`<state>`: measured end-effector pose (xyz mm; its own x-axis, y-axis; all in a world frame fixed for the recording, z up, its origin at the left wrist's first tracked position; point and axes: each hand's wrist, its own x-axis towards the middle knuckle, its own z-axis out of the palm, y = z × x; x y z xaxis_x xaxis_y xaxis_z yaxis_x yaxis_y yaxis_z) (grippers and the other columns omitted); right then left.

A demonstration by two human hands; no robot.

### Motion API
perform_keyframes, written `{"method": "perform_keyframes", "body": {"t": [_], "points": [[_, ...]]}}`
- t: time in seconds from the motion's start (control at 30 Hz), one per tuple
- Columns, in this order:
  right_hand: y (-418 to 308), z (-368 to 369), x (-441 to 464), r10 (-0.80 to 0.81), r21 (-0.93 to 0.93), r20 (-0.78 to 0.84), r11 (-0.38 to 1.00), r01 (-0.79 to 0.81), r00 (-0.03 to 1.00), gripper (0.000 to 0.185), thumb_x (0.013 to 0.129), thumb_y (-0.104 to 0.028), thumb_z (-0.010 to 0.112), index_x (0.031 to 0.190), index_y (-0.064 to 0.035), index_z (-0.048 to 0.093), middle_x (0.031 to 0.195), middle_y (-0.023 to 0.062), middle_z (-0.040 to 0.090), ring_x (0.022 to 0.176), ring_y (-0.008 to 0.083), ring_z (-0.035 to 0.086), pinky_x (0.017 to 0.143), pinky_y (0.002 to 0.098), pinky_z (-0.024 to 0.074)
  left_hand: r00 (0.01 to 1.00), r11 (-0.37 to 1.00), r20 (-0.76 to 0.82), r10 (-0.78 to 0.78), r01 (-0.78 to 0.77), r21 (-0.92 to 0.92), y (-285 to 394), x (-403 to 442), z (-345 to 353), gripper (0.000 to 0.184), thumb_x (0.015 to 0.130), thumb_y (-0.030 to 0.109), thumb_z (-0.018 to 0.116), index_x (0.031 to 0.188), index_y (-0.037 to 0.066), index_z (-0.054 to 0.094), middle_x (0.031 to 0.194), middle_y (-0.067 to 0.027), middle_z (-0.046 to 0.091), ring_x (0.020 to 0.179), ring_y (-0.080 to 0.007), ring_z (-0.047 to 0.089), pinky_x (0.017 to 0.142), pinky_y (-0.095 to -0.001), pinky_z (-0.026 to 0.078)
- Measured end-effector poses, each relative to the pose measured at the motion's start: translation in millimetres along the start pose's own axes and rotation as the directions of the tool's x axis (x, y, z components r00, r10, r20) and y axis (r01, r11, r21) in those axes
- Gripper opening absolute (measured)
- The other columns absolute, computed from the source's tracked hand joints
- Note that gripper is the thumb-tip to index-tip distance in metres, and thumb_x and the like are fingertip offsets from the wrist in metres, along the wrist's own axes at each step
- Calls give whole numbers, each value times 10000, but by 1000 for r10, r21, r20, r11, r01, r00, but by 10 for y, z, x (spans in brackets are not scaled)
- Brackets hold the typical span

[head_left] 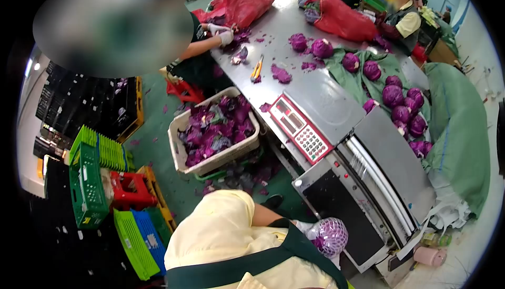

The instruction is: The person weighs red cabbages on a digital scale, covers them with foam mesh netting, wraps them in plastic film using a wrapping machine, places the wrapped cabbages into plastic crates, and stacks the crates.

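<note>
A purple cabbage [332,236] in a white foam net is held close to my body, beside the wrapping machine's dark plate [344,212]. My left hand [303,228], in a white glove, grips its left side. Only a little of my right hand [335,260], also gloved in white, shows against the cabbage's lower edge; its fingers are mostly hidden. The machine's red-framed keypad [310,142] and white film roll [376,178] are just beyond.
Loose purple cabbages [393,95] lie on green sacking at the right of the metal table [331,105]. An orange box cutter [257,69] rests there. A crate [176,149] of leaves stands below. Across the table, a co-worker's gloved hands [223,35] handle leaves beside a red sack [244,5].
</note>
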<state>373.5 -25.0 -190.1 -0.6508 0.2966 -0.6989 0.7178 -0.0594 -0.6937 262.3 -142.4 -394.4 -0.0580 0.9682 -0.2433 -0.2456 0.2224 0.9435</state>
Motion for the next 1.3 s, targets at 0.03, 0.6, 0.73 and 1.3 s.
{"method": "perform_keyframes", "body": {"t": [0.03,0.6,0.73,1.3], "points": [[-52,60,60,-9,-16,-14,1000,9,1000,308,976,-285,479,1207,-83,511,1137,72,536,1026,181,517,921,351,430,994,990,45,-102,106,-96,374,-118,-33,222,870,201,624,1032,56,667,1042,-70,672,910,-184,620,809,-328,487],[-770,808,-44,-127,-95,-109,989,116,986,432,969,-271,512,1337,-60,435,1273,89,505,1164,168,491,997,317,410,904,933,235,357,-358,-41,3251,-943,-737,189,983,210,484,891,46,503,858,-1,488,845,-66,454,748,-234,425],[-1164,659,-813,-309,621,-59,733,277,949,510,958,-265,538,1387,-45,375,1336,93,466,1232,173,443,1032,320,384,962,986,273,14,32,-166,3485,-1028,-808,94,910,141,553,949,60,524,896,-15,508,860,-110,500,767,-238,436],[2321,712,-3321,537,265,-831,154,952,144,525,940,-425,433,1240,-4,525,1160,127,622,1023,228,632,876,352,531,968,992,220,-121,112,54,2830,-119,1478,197,947,203,554,1104,96,607,968,-32,642,845,-95,569,800,-247,432]]}}
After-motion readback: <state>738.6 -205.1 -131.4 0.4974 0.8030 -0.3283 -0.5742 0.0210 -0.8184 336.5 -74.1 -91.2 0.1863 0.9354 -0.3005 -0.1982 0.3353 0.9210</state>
